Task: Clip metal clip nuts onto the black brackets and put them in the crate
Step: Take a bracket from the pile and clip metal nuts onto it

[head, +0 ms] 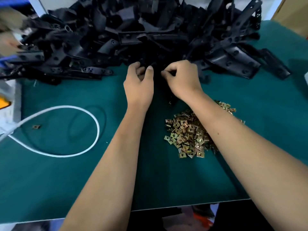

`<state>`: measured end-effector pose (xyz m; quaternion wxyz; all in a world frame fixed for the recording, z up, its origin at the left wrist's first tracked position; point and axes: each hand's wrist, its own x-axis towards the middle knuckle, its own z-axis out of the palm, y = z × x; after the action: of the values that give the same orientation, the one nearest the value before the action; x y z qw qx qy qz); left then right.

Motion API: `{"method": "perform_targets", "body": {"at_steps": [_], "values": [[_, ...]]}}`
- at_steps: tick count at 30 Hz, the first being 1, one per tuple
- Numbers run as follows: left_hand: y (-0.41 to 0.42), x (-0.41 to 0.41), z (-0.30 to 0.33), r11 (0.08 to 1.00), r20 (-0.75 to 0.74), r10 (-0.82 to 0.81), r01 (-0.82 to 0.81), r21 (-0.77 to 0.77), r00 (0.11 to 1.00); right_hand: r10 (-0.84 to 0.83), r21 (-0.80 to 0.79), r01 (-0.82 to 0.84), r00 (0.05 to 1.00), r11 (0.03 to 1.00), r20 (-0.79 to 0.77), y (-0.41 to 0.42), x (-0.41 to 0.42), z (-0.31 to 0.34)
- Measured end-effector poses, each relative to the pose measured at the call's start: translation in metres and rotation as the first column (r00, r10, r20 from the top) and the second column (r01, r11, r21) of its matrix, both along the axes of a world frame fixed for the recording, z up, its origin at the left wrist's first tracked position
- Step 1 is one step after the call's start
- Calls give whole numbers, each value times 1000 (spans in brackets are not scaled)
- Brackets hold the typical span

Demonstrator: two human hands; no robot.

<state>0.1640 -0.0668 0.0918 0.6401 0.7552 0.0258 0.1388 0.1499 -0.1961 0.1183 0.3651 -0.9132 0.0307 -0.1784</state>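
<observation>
Gripping one black bracket (156,70) with curled fingers of left hand (139,84) and right hand (182,79); bracket heap (133,35) and clip nuts (188,134) largely unprocessed, crate unseen.

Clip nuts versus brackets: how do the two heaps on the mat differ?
The clip nuts are small brassy squares in a low heap at the near right; the brackets are long black pieces piled high across the far side. Both hands work at the bracket pile's edge, not the nuts. Both heaps lie loose on the green mat.

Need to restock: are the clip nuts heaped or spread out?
Heaped: the clip nuts lie in one pile under the right forearm; one stray nut sits apart.
</observation>
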Motion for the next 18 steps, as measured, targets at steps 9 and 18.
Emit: {"method": "perform_targets", "body": {"at_steps": [9, 18], "values": [[6, 7, -3, 972, -84, -217, 207, -110, 973, -80, 688, -126, 962, 715, 259, -7, -22, 16], [3, 1, 2, 939, -120, -230, 187, -290, 966, 215, 359, -319, 930, 877, 299, -32, -43, -5]]}}
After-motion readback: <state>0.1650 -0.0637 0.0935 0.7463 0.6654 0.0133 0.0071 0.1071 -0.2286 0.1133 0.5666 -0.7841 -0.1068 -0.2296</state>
